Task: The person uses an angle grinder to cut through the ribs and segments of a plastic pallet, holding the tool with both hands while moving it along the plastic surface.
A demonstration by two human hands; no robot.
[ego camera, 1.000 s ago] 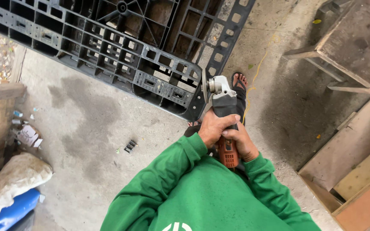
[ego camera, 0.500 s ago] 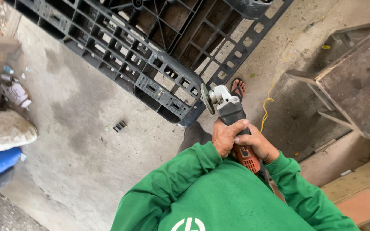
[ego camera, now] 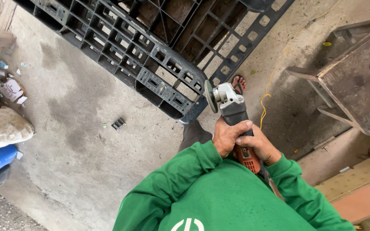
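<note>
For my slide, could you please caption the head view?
Both hands, left hand and right hand, grip an angle grinder beside a black plastic pallet.

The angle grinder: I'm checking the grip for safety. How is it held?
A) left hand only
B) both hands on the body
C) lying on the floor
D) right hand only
B: the left hand and right hand both wrap the angle grinder body.

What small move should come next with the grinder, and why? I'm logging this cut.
Probably ease the grinder left so its disc meets the black pallet corner. Both the left hand and right hand grip the body, and the disc sits just beside that edge.
</note>
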